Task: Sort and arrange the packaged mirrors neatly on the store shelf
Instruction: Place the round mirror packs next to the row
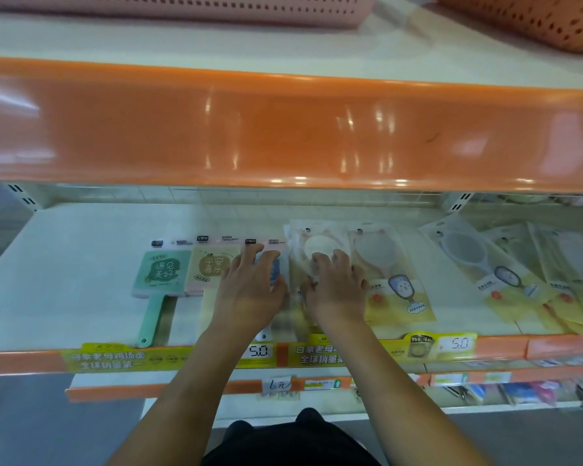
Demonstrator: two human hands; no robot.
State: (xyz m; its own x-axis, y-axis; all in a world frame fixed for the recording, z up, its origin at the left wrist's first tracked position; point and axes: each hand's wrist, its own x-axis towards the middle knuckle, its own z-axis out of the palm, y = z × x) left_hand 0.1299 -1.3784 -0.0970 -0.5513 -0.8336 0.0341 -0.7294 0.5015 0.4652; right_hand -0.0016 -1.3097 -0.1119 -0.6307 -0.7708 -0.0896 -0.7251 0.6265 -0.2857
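Right now both hands lie flat on packs near the middle of the white shelf [64,264]. The left hand [249,287] rests with spread, nearly straight fingers on a blue-grey mirror pack [275,267], its grip open and curled round nothing. Just beside it, the right hand [337,287] presses with spread fingers on a clear pack holding a round mirror [317,245]; that grip is open too. Motion blur smears the gap between the two wrists.

Left of the blue-grey mirror pack sits a cream mirror pack [211,264], touching it, and left of that a green mirror pack [159,270] with its green handle pointing toward the shelf's front edge. To the right of the round mirror lies another clear pack with a yellow card [399,297], partly under the right hand. Farther right, well apart, a loose heap of similar packs [525,270] overlaps at an angle. A white price tag [458,344] reading 5.0 sits on the shelf's front rail.
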